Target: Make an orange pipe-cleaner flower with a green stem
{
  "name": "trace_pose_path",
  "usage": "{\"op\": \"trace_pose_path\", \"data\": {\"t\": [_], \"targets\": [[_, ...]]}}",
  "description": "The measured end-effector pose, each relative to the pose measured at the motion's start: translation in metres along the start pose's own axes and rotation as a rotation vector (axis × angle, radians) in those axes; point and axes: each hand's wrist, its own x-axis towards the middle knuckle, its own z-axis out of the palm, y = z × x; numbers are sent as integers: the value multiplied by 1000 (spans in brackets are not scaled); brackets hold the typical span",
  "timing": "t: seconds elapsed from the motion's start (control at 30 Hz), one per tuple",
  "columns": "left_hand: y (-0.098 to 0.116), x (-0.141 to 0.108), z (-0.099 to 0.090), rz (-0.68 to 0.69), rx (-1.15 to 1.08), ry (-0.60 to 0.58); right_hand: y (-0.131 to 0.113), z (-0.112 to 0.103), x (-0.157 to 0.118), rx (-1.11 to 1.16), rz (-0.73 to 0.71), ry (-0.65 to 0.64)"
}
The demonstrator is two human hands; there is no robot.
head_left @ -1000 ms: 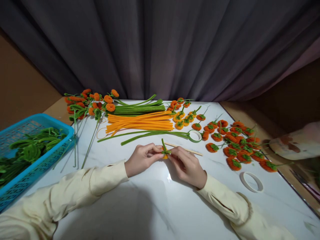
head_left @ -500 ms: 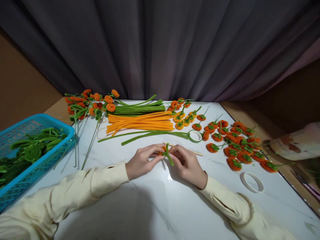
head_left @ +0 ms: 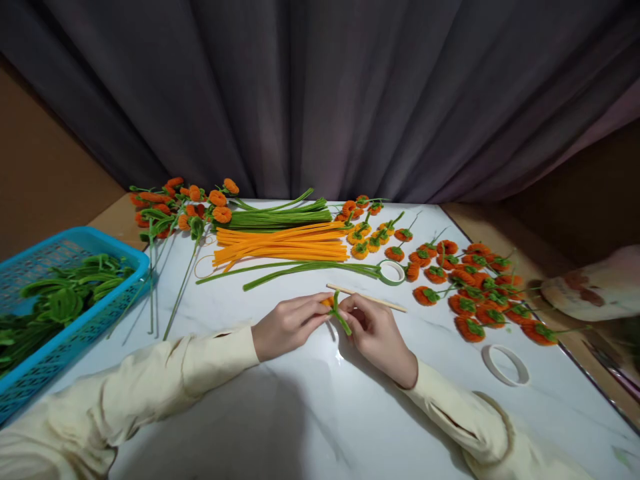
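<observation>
My left hand (head_left: 290, 325) pinches a small orange piece (head_left: 327, 303), mostly hidden by its fingers. Green pipe cleaner strips (head_left: 341, 316) stick out from that piece, and my right hand (head_left: 376, 333) grips them between thumb and fingers. The two hands are close together over the white table. Just behind them lies a thin wooden stick (head_left: 370, 298). Farther back are a bundle of orange pipe cleaners (head_left: 285, 244), some long green ones (head_left: 300, 268) and a roll of green tape (head_left: 392, 272).
A blue basket (head_left: 143, 267) of green leaf pieces stands at the left. Orange flowers on stems (head_left: 218, 199) lie back left. Many orange pumpkin shapes (head_left: 469, 328) cover the right side, near a white ring (head_left: 505, 365). A dark curtain (head_left: 310, 100) hangs behind.
My fingers have shifted slightly on the small piece, and the green strips have moved a little to the right. My right hand has moved slightly right, baring more of the stick.
</observation>
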Motion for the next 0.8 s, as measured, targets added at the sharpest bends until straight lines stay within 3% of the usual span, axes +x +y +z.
{"op": "trace_pose_path", "data": {"t": [0.23, 0.43, 0.7, 0.8], "targets": [[1, 1, 0, 38, -1, -8, -3, 4, -2, 238, 243, -25], [2, 1, 0, -7, -62, -42, -5, 4, -2, 383, 355, -61], [3, 7, -4, -305, -328, -126, -7, -12, 6, 488, 348, -138], [3, 7, -4, -342, -401, -162, -7, -13, 9, 433, 329, -127]]}}
